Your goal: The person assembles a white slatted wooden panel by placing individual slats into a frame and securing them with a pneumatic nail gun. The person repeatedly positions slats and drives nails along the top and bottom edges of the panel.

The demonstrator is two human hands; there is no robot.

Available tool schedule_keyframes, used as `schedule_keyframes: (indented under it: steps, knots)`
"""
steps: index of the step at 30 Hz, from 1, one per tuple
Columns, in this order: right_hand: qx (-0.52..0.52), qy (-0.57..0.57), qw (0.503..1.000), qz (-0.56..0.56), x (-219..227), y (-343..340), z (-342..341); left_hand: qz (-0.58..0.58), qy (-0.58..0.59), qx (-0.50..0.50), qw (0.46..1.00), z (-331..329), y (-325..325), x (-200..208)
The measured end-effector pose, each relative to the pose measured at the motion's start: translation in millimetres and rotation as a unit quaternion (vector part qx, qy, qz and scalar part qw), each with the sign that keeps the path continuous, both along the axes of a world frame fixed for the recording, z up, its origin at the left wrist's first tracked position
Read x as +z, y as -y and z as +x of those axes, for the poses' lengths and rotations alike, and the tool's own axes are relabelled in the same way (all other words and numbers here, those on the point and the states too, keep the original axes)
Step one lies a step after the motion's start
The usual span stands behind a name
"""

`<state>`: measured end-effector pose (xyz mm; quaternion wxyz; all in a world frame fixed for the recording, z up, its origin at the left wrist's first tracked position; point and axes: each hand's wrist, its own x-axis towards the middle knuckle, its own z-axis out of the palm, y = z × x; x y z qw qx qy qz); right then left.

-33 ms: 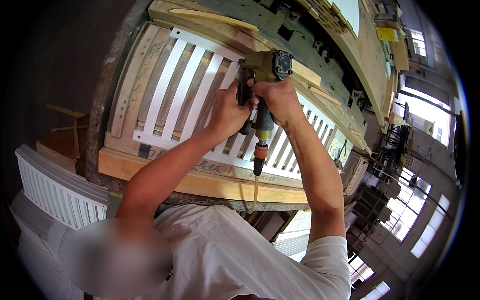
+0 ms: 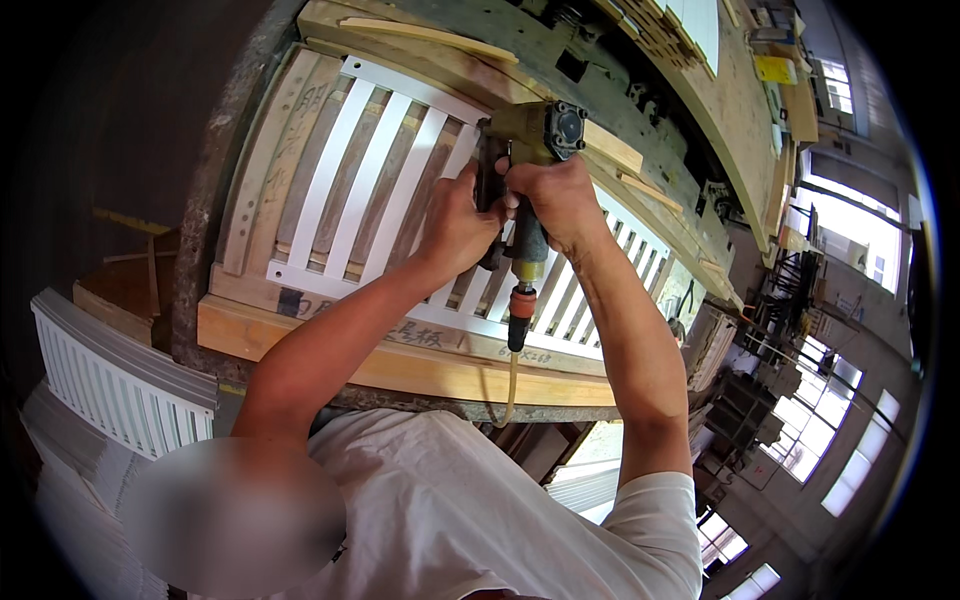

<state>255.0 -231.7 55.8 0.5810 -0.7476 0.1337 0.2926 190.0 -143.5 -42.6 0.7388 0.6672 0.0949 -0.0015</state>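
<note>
My right hand point(image 2: 556, 200) is wrapped round the handle of a pneumatic nail gun point(image 2: 532, 130), just below its round black cap. My left hand point(image 2: 458, 222) is closed at the gun's dark magazine, its fingers partly hidden behind it. The gun's nose is over the far rail of a white slatted panel point(image 2: 345, 215), but whether it touches is hidden. From the handle's lower end a pale air hose point(image 2: 513, 385) hangs by an orange and black coupling. The panel lies flat in a wooden frame jig point(image 2: 262, 325) marked with handwriting.
Loose wooden strips point(image 2: 430, 38) lie along the jig's far side. Stacked white slatted panels point(image 2: 130, 385) stand low at the left. Beyond the bench runs a long wooden board point(image 2: 700, 110), with a cluttered shelf point(image 2: 745, 395) and windows to the right.
</note>
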Motion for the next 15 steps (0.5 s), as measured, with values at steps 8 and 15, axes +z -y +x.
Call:
schedule_keyframes:
  steps: [8,15]
  knots:
    - [-0.005,0.003,1.0,0.002,0,-8,-1,0.023,-0.037,-0.012,0.999,0,-10,4]
    - [0.05,0.007,0.998,0.04,0,-26,10,0.075,0.009,0.028,0.997,3,-32,13]
